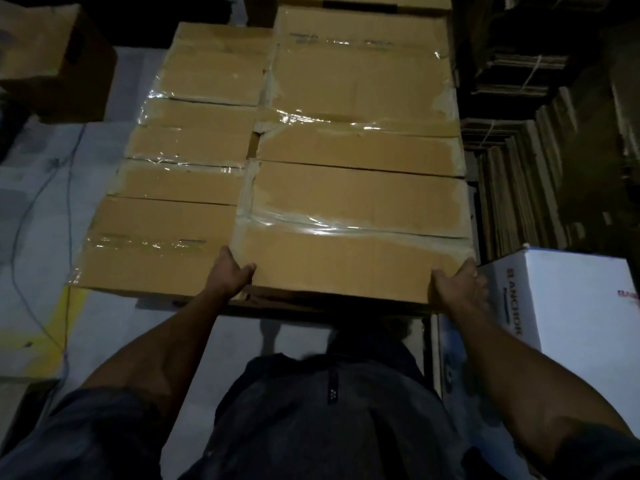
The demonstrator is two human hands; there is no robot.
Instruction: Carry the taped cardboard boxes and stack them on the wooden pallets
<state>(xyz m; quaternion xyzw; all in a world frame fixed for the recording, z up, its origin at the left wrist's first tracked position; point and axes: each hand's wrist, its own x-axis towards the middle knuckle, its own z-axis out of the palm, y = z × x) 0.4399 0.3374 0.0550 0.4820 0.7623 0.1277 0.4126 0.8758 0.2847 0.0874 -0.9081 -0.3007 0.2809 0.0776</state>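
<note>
Head view, dim storeroom. Landmark: the near-right box (349, 233), tan cardboard with clear tape across its top.

- Taped cardboard boxes, top layer of the stack — five counted: the near-right box; a middle-right box (360, 147) touching its far edge; a far-right box (360, 64) beyond that; a near-left box (156, 233) touching its left side; a far-left box (211, 74) beyond the near-left one. Whether a pallet lies under the stack cannot be told.
- White printed carton (568, 299) — one, just right of the near-right box, lower down.
- Brown carton (52, 57) — one, well to the far left of the near-right box.
- Flattened cardboard bundles (519, 74) — several, tied, stacked right of the stack; count unclear.
- Blue cable (69, 188) — one, on the pale floor left of the stack.

Hands — two, both on the near-right box. Left hand (230, 271) grips its near-left corner, thumb on top, fingers curled under the edge. Right hand (457, 282) grips its near-right corner, thumb on the top, fingers round the side.
</note>
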